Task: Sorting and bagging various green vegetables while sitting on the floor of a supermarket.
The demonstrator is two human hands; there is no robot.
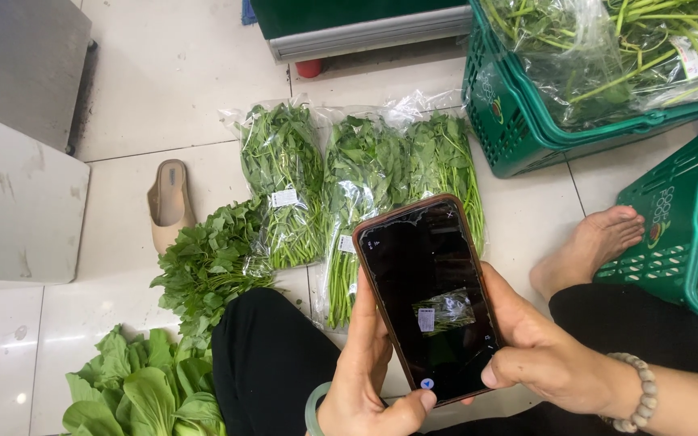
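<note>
Phone gripped by both hands, left hand and right hand, above bagged greens; one bag framed on screen.

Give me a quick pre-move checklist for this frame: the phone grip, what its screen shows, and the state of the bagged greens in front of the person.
1. Both hands on phone: ok; left hand and right hand grip its edges.
2. Left thumb near the round button at the screen's bottom: ok.
3. Bagged item framed on screen: ok, a small bag with a white label shows.
4. Framed label sharp: cannot tell, too small.
5. Bagged greens lying flat on the floor: ok, side by side.
6. Loose greens clear of the bags: not ok, they touch the leftmost bag.
</note>
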